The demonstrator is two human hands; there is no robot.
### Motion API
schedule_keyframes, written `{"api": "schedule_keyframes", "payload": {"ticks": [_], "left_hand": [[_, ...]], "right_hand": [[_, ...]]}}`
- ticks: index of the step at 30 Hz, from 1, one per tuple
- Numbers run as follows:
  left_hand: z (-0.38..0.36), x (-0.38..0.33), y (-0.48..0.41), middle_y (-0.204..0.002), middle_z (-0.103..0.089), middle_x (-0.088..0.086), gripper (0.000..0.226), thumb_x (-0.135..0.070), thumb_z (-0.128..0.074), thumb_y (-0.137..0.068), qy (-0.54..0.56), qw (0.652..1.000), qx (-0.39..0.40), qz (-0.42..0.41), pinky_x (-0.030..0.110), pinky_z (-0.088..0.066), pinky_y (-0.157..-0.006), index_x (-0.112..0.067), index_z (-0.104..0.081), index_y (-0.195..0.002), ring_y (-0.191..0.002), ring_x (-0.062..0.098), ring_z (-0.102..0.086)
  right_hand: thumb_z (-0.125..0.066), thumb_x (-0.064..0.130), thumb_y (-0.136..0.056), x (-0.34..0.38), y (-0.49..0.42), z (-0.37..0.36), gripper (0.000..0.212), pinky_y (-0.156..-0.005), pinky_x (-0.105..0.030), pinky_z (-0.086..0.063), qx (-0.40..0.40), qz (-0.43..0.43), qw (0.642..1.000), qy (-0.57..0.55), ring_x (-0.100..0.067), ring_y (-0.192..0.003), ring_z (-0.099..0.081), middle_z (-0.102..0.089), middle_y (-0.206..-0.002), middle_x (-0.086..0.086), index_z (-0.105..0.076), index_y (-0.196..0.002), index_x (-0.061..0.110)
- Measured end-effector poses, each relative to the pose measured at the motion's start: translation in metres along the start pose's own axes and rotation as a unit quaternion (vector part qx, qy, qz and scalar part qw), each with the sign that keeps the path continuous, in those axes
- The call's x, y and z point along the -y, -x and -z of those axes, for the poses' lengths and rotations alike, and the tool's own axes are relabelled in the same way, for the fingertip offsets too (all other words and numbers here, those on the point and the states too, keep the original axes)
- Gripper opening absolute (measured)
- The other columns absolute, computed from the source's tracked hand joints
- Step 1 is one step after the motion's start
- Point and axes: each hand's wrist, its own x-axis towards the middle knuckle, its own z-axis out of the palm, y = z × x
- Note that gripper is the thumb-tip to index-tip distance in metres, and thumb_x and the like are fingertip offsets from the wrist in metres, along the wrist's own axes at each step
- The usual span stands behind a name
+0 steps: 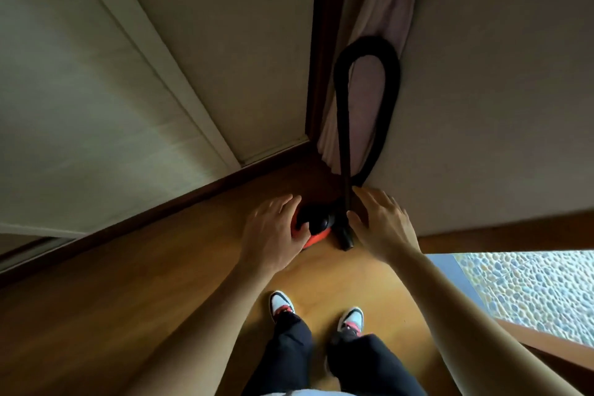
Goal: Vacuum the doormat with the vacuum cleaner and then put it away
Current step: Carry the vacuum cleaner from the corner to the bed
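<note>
A small red and black vacuum cleaner [316, 227] stands on the wooden floor in the corner by the wall. Its black hose [387, 96] loops up against the wall and its black wand [345, 170] stands upright beside the body, nozzle on the floor. My left hand [273, 235] hovers just left of the vacuum body, fingers spread and relaxed, thumb near the black top. My right hand [384, 222] is open next to the wand, fingers straight; whether it touches the wand is unclear. A pebble-patterned doormat [530, 292] lies at the right edge.
A pale pink cloth [382, 19] hangs in the corner behind the hose. A white door [225, 51] with a dark frame stands at the left of the corner. My feet in white and red sneakers [283, 304] stand on the wooden floor [160, 267].
</note>
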Motion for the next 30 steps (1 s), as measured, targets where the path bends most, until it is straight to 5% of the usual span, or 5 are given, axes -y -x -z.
{"api": "schedule_keyframes", "payload": {"ticks": [13,23,30], "left_hand": [[-0.111,0.02,-0.07,-0.133,-0.063,-0.001,0.051,-0.042,-0.063,-0.09,0.069,0.997,0.03,0.035,0.028,-0.046,-0.098,-0.02,-0.057,-0.136,-0.121,0.017,-0.058],[-0.318,0.085,-0.15,-0.124,-0.068,-0.005,0.055,-0.054,-0.058,-0.083,0.135,0.99,0.024,0.04,0.025,-0.049,-0.096,-0.021,-0.064,-0.127,-0.115,0.014,-0.063],[-0.464,0.143,-0.191,-0.12,-0.066,-0.006,0.059,-0.059,-0.055,-0.08,0.129,0.992,0.013,-0.014,0.023,-0.045,-0.093,-0.024,-0.063,-0.126,-0.112,0.015,-0.059]], "right_hand": [[-0.037,0.057,-0.09,-0.092,-0.072,-0.085,0.07,-0.107,-0.051,-0.046,0.003,-0.028,0.998,-0.06,-0.034,-0.135,-0.05,-0.054,-0.148,-0.011,-0.053,-0.147,0.019],[-0.066,0.03,-0.096,-0.189,-0.156,-0.243,0.056,-0.109,-0.042,-0.042,-0.02,-0.028,0.994,-0.104,-0.03,-0.134,-0.049,-0.055,-0.146,-0.011,-0.051,-0.148,0.013],[-0.068,0.034,-0.094,-0.248,-0.214,-0.358,0.069,-0.105,-0.04,-0.048,-0.094,-0.033,0.978,-0.184,-0.024,-0.131,-0.051,-0.05,-0.145,-0.008,-0.038,-0.154,0.019]]}}
